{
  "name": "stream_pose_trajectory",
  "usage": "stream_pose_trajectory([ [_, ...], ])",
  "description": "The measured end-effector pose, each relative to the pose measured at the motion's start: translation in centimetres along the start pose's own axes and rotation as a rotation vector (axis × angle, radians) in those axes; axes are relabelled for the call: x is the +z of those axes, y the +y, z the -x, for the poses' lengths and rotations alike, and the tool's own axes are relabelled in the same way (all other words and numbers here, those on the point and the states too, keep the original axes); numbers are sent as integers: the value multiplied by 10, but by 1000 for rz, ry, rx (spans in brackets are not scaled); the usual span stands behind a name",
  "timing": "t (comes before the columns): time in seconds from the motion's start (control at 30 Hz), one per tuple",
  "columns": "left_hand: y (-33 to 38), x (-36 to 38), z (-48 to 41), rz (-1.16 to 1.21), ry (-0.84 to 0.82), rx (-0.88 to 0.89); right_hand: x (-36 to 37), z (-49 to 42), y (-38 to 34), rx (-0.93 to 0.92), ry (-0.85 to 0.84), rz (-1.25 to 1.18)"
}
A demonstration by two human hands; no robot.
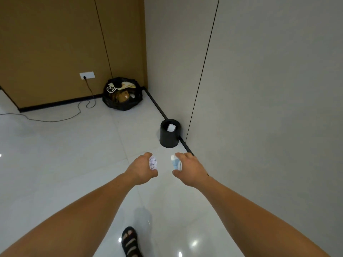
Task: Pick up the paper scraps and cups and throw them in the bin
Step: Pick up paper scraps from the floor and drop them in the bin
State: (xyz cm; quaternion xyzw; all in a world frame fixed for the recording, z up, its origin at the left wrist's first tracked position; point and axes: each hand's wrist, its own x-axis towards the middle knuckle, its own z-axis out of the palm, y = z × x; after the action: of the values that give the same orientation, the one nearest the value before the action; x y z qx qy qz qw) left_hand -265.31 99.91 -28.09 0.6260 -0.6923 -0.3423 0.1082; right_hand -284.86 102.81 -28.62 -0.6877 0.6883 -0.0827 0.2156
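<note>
- Round black plastic bin (169, 135) stands against the grey wall, white paper inside.
- Left hand (142, 168) grips a crumpled white paper scrap (153, 162), short of the bin.
- Right hand (189, 168) clasps a white-and-blue paper cup (175, 162), also short of the bin.

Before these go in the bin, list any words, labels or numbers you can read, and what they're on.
No text can be read.
The crumpled paper in the left hand: dark marks, too blurred to read.
The cup in the right hand: blue pattern, no legible wording.
The white paper in the bin: no marks visible.
</note>
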Motion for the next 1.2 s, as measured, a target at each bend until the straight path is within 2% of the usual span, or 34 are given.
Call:
stream_pose_trajectory([
  [0.47,-26,-121,-237,-28,-81,136,-20,-219,-48,159,7,-17],
  [0.77,1,-135,-414,-69,-166,139,-39,-382,-9,219,-5,-64],
  [1.03,29,-157,-567,-71,-183,91,-84,-534,24,223,-34,-88],
  [1.2,32,-154,-655,-63,-290,98,-93,-604,43,281,-53,-84],
])
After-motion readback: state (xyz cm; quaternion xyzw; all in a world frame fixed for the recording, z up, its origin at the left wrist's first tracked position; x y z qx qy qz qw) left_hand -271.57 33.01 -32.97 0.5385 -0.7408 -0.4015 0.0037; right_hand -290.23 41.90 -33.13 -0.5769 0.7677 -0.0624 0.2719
